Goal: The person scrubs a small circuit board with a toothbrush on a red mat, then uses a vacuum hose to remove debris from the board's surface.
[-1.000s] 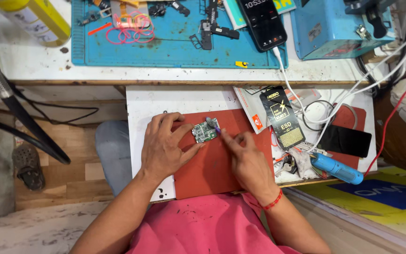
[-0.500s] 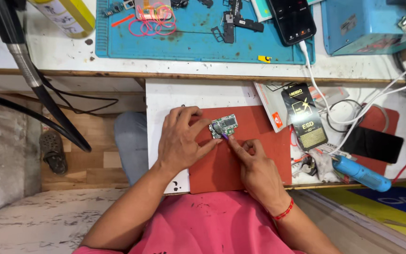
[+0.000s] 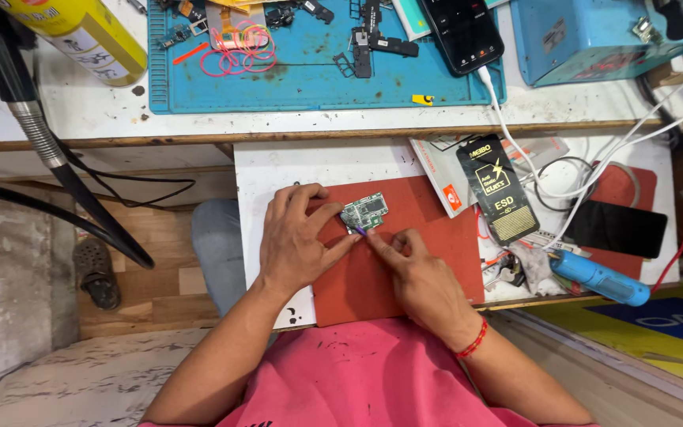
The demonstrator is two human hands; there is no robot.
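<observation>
mid-frame, the left hand (image 3: pixel 298 245) pins a small green circuit board (image 3: pixel 364 212) on the red mat (image 3: pixel 405 261); the right hand (image 3: pixel 416 277) pinches a thin tool at its edge, seemingly prying; steady pressure next.

Bright, even overhead light; soft short shadows under hands. Mild glare on yellow can (image 3: pixel 81 35). Sharp centre, slight wide-angle bending at edges.
</observation>
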